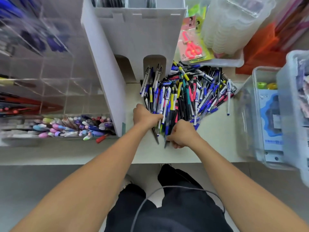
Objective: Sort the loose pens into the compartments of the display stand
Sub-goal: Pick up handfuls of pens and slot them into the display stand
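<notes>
Pens [184, 94] lie in a loose heap on the bench [217, 131], filling the middle from about 12 to 2 o'clock of my hands, with their far ends against the foot of the white stand [133, 39].

At 9 o'clock the clear stand [50, 81] holds pastel pens in its near row and red ones further up; I cannot tell which compartment is meant for what I am holding.

My left hand [147, 117] reaches into the near left edge of the heap, fingers curled round a small bunch of dark and blue pens whose tips stick out below my wrist. My right hand [181, 133] sits just beside it at 3 o'clock, knuckles up, fist closed on one or two dark pens at the heap's near edge. Both forearms run straight out from my body, converging, wrists low over the bench.

To do this well, I think I should pick out one kind at a time, line the barrels up the same way in the left hand, and let the right feed matching pens across. A tidy bunch ought to drop into a compartment without snagging. Dragging too hard could scatter the heap off the near edge.
</notes>
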